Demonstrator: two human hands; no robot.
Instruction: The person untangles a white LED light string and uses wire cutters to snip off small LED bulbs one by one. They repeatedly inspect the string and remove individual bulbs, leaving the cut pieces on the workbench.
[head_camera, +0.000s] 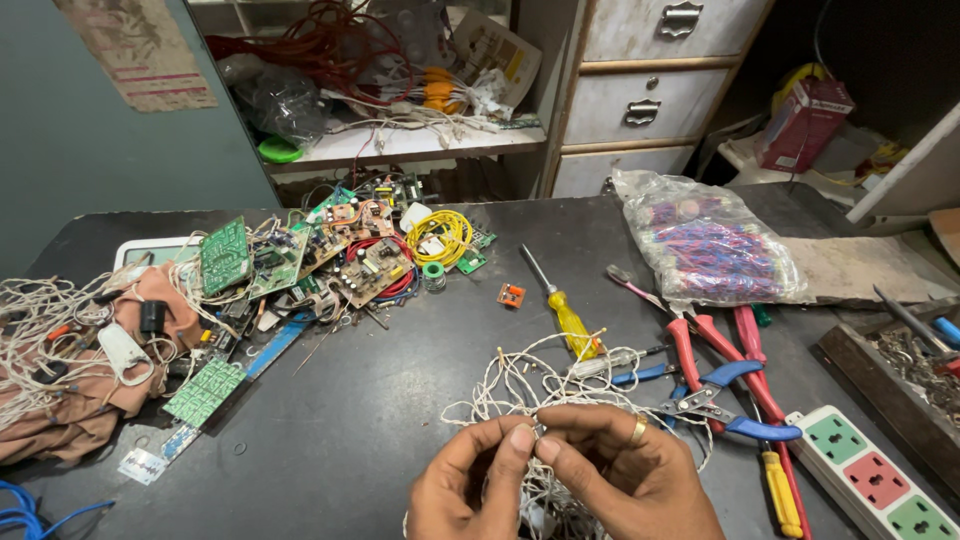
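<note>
Both hands pinching a tangled bundle of thin white wire (545, 400).
Left hand (470, 485) and right hand (625, 470) met fingertip to fingertip, fingers closed on one strand; the tangle spread far and right of them.

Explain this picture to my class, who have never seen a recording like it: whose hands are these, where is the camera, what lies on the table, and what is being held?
There is no machine here. A person wears one camera on the head, so you look down on their own two bare hands. The left hand and the right hand meet at the bottom edge, and their fingers pinch a tangle of thin white wire. The dark table also bears a yellow-handled screwdriver, red and blue pliers, a white power strip, a heap of green circuit boards, a yellow wire coil and a clear bag of coloured parts.
</note>
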